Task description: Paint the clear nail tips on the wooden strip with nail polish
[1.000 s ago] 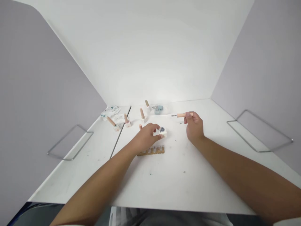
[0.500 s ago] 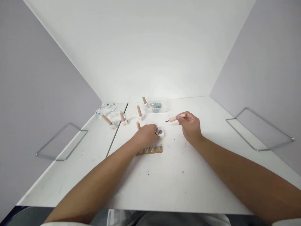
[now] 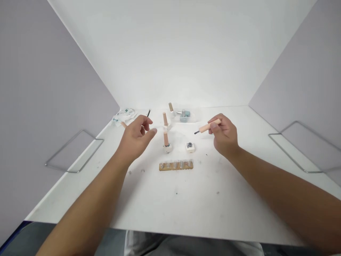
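Note:
My right hand (image 3: 225,137) is closed on a wood-handled brush cap (image 3: 207,127) whose dark tip points left, above the table. My left hand (image 3: 135,137) hovers over the table's left middle, fingers loosely spread and holding nothing. Between the hands stands a small square white bottle (image 3: 189,147), uncapped, with a dark neck. Left of it is a capped bottle with a wooden top (image 3: 166,142). In front of both lies a wooden strip (image 3: 176,165) carrying several clear nail tips.
Farther back stand two more wood-capped bottles (image 3: 165,121), (image 3: 171,107), a clear tray with grey-blue bottles (image 3: 183,115) and a plastic packet (image 3: 124,116). Wire stands (image 3: 74,153), (image 3: 303,149) lean at the grey side walls. A seam splits the white table (image 3: 186,206).
My left hand let go of the uncapped bottle and lifted away to the left, opening. The right hand kept the brush cap and shifted slightly. The camera view moved.

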`<state>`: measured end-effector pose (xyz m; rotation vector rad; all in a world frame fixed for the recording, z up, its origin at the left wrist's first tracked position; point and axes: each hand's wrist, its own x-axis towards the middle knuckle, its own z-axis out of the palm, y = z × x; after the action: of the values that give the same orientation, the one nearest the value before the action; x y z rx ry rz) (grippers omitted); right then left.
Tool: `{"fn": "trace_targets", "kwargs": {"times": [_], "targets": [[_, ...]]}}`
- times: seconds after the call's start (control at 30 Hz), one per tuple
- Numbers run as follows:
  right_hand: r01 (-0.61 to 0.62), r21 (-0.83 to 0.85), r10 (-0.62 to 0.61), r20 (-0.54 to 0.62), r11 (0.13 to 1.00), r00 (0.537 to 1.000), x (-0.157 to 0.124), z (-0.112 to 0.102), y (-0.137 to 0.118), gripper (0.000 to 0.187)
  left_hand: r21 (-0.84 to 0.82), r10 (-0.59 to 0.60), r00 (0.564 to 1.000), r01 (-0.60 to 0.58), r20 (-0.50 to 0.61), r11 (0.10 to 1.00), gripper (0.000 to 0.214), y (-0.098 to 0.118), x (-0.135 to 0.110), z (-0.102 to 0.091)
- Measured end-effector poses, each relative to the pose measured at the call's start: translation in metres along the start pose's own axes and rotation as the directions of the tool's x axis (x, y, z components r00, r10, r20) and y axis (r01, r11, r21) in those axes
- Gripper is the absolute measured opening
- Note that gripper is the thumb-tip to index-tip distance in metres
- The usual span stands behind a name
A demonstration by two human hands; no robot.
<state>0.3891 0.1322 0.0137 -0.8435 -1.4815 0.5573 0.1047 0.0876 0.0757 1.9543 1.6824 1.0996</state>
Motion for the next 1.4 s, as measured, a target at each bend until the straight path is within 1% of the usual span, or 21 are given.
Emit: {"fn": "trace_targets", "kwargs": {"times": [0.03, 0.13, 0.2, 0.27, 0.33, 0.47, 0.6, 0.77, 0.93, 1.1, 1.2, 1.27, 1.33, 1.4], "targets": [[0.035, -0.005, -0.034, 0.019, 0.999, 0.999, 0.0, 0.004, 0.0, 0.027, -0.056, 0.005, 0.998, -0.001, 0.065, 0.998, 0.025, -0.01, 0.003, 0.003], [0.149, -0.022, -0.147, 0.075, 0.989, 0.986, -0.003, 0.016, 0.003, 0.027, -0.075, 0.016, 0.976, 0.0, 0.218, 0.997, 0.035, -0.03, 0.007, 0.019], [0.23, -0.034, -0.225, 0.117, 0.973, 0.967, -0.006, 0.021, 0.007, 0.027, -0.068, 0.019, 0.963, -0.001, 0.268, 0.998, 0.037, -0.036, 0.006, 0.028], [0.307, -0.034, -0.3, 0.139, 0.951, 0.944, -0.007, 0.023, 0.013, 0.028, -0.072, 0.023, 0.958, -0.003, 0.286, 0.997, 0.03, -0.039, 0.005, 0.036], [0.36, -0.024, -0.354, 0.134, 0.933, 0.926, -0.005, 0.023, 0.018, 0.028, -0.083, 0.029, 0.955, -0.005, 0.294, 0.996, 0.022, -0.041, 0.005, 0.041], [0.403, -0.019, -0.398, 0.121, 0.915, 0.91, -0.001, 0.021, 0.025, 0.027, -0.129, 0.039, 0.952, 0.001, 0.305, 0.992, 0.022, -0.043, 0.006, 0.048], [0.428, -0.029, -0.421, 0.126, 0.903, 0.898, 0.0, 0.021, 0.023, 0.029, -0.161, 0.042, 0.966, 0.0, 0.256, 0.987, 0.023, -0.043, 0.006, 0.049], [0.387, -0.031, -0.378, 0.149, 0.922, 0.913, -0.001, 0.022, 0.02, 0.031, -0.179, 0.063, 0.982, -0.03, 0.18, 0.983, 0.02, -0.041, 0.005, 0.048], [0.291, 0.011, -0.289, 0.161, 0.957, 0.944, -0.002, 0.022, 0.021, 0.029, -0.195, 0.07, 0.985, -0.039, 0.157, 0.98, 0.017, -0.042, 0.004, 0.046], [0.233, 0.043, -0.237, 0.187, 0.972, 0.953, -0.004, 0.02, 0.023, 0.03, -0.246, 0.06, 0.987, -0.021, 0.149, 0.969, 0.013, -0.043, 0.004, 0.045], [0.171, 0.072, -0.183, 0.203, 0.983, 0.962, -0.006, 0.02, 0.022, 0.029, -0.293, 0.036, 0.99, 0.006, 0.137, 0.956, 0.012, -0.045, 0.005, 0.044], [0.099, 0.088, -0.115, 0.201, 0.991, 0.973, -0.006, 0.021, 0.021, 0.028, -0.321, 0.019, 0.992, 0.022, 0.124, 0.947, 0.014, -0.048, 0.006, 0.043], [-0.019, 0.133, -0.006, 0.189, 0.991, 0.982, -0.007, 0.022, 0.018, 0.027, -0.343, 0.006, 0.994, 0.033, 0.11, 0.939, 0.016, -0.049, 0.007, 0.042], [-0.142, 0.21, 0.1, 0.198, 0.967, 0.975, -0.006, 0.023, 0.015, 0.024, -0.36, -0.007, 0.996, 0.04, 0.092, 0.932, 0.016, -0.05, 0.007, 0.041]]}}
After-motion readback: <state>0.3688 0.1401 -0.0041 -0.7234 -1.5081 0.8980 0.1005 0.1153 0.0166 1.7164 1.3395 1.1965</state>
